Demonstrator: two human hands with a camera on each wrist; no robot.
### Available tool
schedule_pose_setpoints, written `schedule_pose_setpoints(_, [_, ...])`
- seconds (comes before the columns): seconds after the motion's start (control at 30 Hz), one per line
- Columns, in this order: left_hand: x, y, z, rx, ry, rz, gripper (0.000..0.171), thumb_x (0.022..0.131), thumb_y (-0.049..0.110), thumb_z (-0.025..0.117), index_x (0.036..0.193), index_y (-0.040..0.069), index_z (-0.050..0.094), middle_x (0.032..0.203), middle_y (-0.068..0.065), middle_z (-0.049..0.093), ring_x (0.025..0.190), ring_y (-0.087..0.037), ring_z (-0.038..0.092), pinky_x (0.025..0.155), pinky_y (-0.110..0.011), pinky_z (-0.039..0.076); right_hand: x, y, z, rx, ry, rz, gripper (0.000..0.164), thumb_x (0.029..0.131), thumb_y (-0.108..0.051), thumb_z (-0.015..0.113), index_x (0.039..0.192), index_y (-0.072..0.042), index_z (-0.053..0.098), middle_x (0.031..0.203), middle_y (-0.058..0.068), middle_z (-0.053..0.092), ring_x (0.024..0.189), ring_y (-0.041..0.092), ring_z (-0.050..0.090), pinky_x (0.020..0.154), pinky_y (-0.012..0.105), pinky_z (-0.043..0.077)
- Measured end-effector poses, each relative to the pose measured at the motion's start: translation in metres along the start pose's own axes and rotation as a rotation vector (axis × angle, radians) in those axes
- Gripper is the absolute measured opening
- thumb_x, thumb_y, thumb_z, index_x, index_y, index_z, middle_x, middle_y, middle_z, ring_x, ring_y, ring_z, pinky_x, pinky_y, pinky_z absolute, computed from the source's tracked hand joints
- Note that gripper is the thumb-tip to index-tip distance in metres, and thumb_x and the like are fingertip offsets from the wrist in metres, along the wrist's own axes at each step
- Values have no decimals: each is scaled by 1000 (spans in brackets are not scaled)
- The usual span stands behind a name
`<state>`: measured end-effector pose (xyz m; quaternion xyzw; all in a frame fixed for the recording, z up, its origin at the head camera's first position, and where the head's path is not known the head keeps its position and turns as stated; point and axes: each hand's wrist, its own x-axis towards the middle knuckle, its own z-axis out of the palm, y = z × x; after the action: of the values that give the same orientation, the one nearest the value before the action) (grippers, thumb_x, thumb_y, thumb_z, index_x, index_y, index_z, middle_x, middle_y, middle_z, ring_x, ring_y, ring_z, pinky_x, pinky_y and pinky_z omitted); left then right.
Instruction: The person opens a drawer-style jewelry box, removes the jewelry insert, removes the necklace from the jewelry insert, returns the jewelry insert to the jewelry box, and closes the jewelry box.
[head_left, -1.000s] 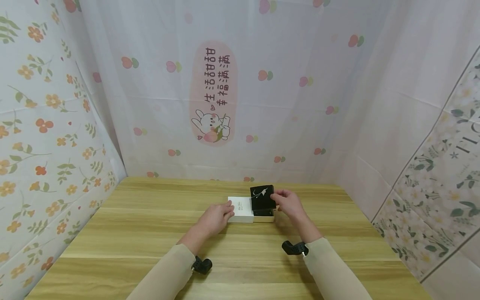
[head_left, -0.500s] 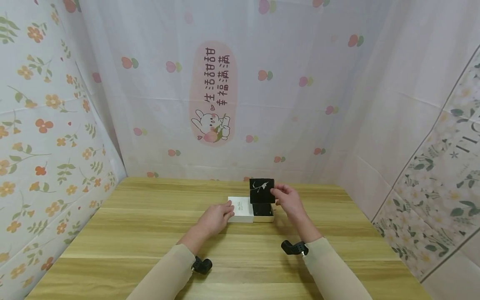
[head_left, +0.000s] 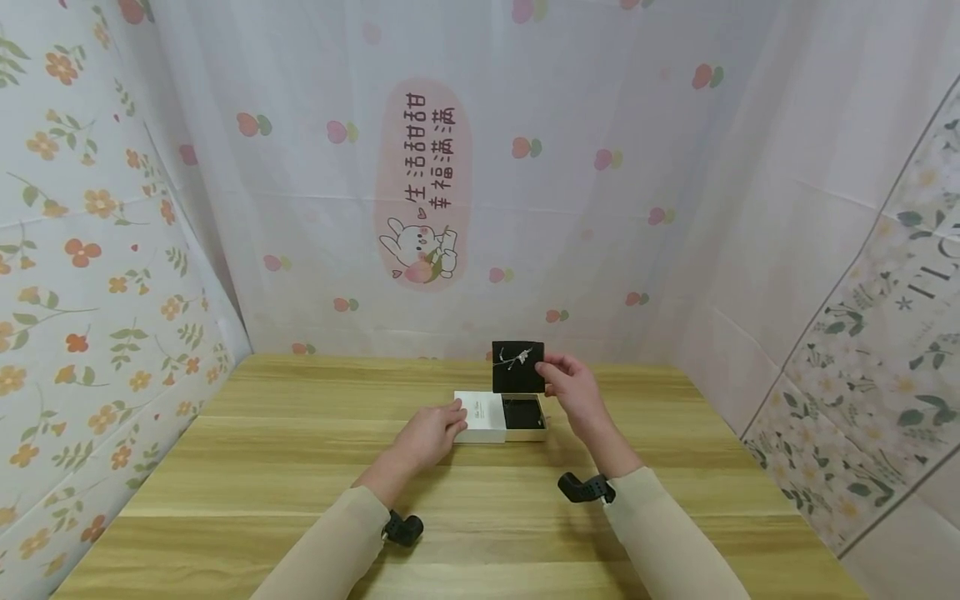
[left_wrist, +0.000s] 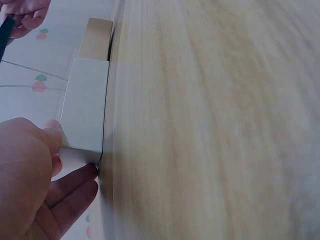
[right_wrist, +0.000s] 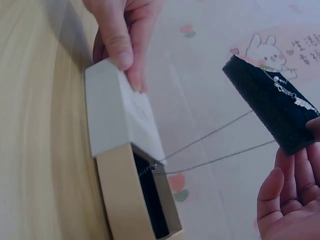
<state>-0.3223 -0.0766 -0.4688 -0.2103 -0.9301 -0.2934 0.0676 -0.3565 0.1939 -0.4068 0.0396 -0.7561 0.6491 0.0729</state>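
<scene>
My left hand (head_left: pixel 426 437) grips the left end of a white jewelry box sleeve (head_left: pixel 480 429) lying on the table, thumb and fingers at its corner. A cream drawer (head_left: pixel 527 436) sticks out of the sleeve's right end, with dark lining inside. Above and behind it, my right hand (head_left: pixel 576 396) pinches the right edge of a black foam pad (head_left: pixel 510 381), held upright. A silver necklace (head_left: pixel 522 357) lies across the pad's face. In the right wrist view, two strands of its thin chain (right_wrist: pixel 215 163) stretch from the pad down to the drawer.
The wooden table (head_left: pixel 300 492) runs back to a hanging cloth (head_left: pixel 600 275) with a rabbit print. Patterned cloths also hang at the left and right sides. A black camera mount sits on each wrist.
The right hand has lifted the foam pad higher and away from the drawer, uncovering more of its inside. The left hand stays on the sleeve. The head view has shifted slightly.
</scene>
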Motion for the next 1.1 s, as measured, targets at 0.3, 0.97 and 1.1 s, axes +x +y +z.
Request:
schedule_pose_setpoints(0.3, [2, -3, 2, 0, 0, 1, 36, 112, 18, 64, 142, 0, 71, 158, -21, 60, 145, -41, 62, 120, -54, 51, -6, -23, 11, 35, -20, -11, 31, 108, -18, 68, 131, 2, 67, 114, -1, 70, 103, 16, 59, 79, 20, 57])
schedule_pose_setpoints(0.97, [2, 0, 0, -1, -2, 3, 35, 113, 15, 63, 142, -2, 71, 158, -21, 60, 146, -41, 61, 122, -54, 49, -20, -48, 33, 190, -64, -33, 11, 105, -6, 69, 116, -4, 68, 98, -7, 67, 86, 12, 57, 70, 19, 55])
schedule_pose_setpoints(1.1, [2, 2, -2, -15, -12, 4, 33, 112, 14, 64, 140, -2, 72, 158, -22, 61, 146, -42, 61, 122, -55, 49, -22, -49, 35, 204, -73, -35, 9, 105, -6, 69, 114, -5, 68, 96, -7, 66, 84, 12, 56, 69, 20, 55])
